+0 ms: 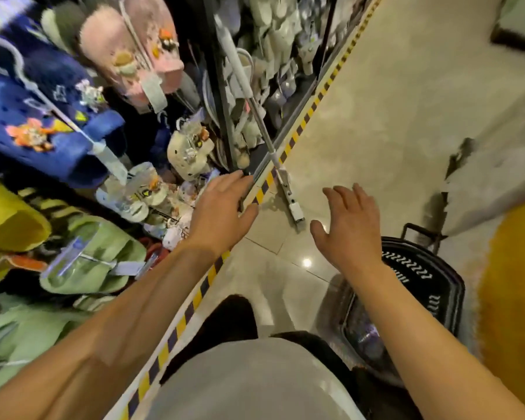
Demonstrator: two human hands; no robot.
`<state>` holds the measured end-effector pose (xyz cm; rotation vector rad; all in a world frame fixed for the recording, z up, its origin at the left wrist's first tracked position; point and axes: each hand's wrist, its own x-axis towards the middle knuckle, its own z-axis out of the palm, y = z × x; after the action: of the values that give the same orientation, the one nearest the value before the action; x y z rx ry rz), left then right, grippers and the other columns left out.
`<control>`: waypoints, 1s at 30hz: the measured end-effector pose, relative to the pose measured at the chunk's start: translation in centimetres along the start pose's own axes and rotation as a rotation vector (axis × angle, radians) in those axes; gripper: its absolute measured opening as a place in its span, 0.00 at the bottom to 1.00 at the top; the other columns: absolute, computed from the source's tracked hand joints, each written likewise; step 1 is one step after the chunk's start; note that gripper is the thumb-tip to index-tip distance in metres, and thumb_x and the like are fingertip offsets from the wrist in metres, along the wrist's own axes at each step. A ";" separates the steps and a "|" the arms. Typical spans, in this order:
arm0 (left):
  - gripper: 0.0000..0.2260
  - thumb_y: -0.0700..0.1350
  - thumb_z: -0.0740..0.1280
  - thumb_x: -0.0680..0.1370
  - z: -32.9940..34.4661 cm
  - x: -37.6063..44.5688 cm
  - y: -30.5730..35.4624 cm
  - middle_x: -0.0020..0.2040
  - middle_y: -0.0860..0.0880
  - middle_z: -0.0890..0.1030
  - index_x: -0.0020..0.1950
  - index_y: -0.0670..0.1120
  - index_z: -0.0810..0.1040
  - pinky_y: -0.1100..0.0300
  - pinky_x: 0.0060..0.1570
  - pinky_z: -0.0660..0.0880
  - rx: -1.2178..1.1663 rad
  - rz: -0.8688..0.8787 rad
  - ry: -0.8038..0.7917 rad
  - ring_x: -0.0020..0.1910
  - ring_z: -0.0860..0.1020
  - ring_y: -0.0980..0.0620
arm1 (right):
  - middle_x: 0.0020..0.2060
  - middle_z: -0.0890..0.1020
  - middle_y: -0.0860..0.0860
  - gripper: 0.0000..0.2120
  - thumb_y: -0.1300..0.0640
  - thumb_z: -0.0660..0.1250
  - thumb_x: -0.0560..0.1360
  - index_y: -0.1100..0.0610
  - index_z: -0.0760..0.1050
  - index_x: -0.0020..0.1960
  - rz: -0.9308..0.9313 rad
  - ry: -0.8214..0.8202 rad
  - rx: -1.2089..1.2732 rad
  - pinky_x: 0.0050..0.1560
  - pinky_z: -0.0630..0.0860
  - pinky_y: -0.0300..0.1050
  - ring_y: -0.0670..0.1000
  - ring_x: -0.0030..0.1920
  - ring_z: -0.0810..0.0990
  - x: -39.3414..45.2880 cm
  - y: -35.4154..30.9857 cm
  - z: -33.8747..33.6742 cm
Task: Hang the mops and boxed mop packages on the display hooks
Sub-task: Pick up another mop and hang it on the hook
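Mop (256, 115) leans just beyond both hands' spread fingers (343, 194), untouched

Long mop (256, 107) with grey-white handle and metal pole, leaning tilted against the dark display rack, its narrow white head end resting on the pale floor tiles, just beside the striped edge, held by no hand

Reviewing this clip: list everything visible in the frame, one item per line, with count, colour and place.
mop: one, white-grey, leaning on the shelving, head on the floor
slippers: many, blue, pink, green, yellow, cream, hanging at left
striped edge tape: one strip, yellow and dark, along the shelf base
basket: one, black, on the floor at right
floor: beige tiles
left hand: open, holding nothing
right hand: open, holding nothing
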<state>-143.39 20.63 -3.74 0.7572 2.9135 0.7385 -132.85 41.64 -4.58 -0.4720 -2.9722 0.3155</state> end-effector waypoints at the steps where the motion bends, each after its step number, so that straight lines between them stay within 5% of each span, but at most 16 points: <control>1: 0.24 0.51 0.66 0.79 0.3 2.1 0.2 0.76 0.48 0.68 0.75 0.49 0.69 0.53 0.75 0.56 -0.008 -0.021 0.006 0.76 0.62 0.47 | 0.71 0.74 0.58 0.30 0.49 0.70 0.74 0.58 0.70 0.73 -0.019 -0.005 0.000 0.74 0.60 0.66 0.66 0.76 0.63 2.4 0.6 -0.2; 7: 0.24 0.52 0.64 0.78 2.0 15.3 -0.6 0.73 0.44 0.72 0.73 0.44 0.72 0.57 0.72 0.56 -0.078 -0.127 0.074 0.73 0.66 0.44 | 0.68 0.76 0.59 0.29 0.50 0.71 0.73 0.60 0.72 0.71 -0.168 -0.013 -0.062 0.73 0.62 0.68 0.68 0.74 0.65 17.7 2.6 0.2; 12: 0.21 0.47 0.68 0.77 1.9 25.1 -2.7 0.70 0.45 0.74 0.70 0.44 0.75 0.50 0.73 0.62 -0.163 -0.271 0.189 0.71 0.68 0.43 | 0.71 0.73 0.59 0.30 0.49 0.69 0.75 0.59 0.70 0.74 -0.318 -0.033 -0.104 0.76 0.58 0.65 0.66 0.76 0.62 30.5 1.0 0.0; 18: 0.24 0.50 0.67 0.78 0.2 33.4 -4.4 0.73 0.47 0.71 0.74 0.48 0.70 0.51 0.72 0.63 -0.083 -0.452 0.251 0.73 0.66 0.45 | 0.64 0.79 0.59 0.29 0.50 0.70 0.71 0.62 0.73 0.69 -0.581 0.021 -0.046 0.72 0.66 0.62 0.64 0.67 0.74 43.5 -2.3 -0.2; 21: 0.26 0.50 0.68 0.78 0.1 35.8 -4.9 0.71 0.47 0.73 0.75 0.47 0.68 0.52 0.68 0.66 -0.092 -0.587 0.335 0.71 0.68 0.45 | 0.65 0.78 0.58 0.30 0.48 0.69 0.72 0.61 0.71 0.71 -0.700 0.002 0.008 0.72 0.67 0.57 0.62 0.67 0.73 48.2 -4.1 0.3; 25: 0.23 0.47 0.70 0.77 1.0 38.9 -5.4 0.65 0.44 0.76 0.71 0.44 0.73 0.66 0.57 0.64 -0.188 -0.748 0.470 0.64 0.75 0.46 | 0.67 0.77 0.59 0.31 0.49 0.68 0.73 0.62 0.71 0.72 -0.869 -0.038 0.052 0.73 0.64 0.54 0.61 0.68 0.72 52.8 -4.7 2.0; 30: 0.20 0.50 0.71 0.76 2.3 43.2 -4.2 0.57 0.43 0.75 0.66 0.46 0.77 0.60 0.48 0.68 -0.166 -0.993 0.636 0.52 0.77 0.46 | 0.63 0.79 0.60 0.28 0.49 0.69 0.74 0.62 0.73 0.69 -1.045 -0.120 0.104 0.69 0.67 0.54 0.63 0.65 0.75 58.1 -1.8 3.3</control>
<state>-182.89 38.69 -4.35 -1.0682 3.0268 1.1493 -188.78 57.84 -2.73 1.1030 -2.8038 0.3608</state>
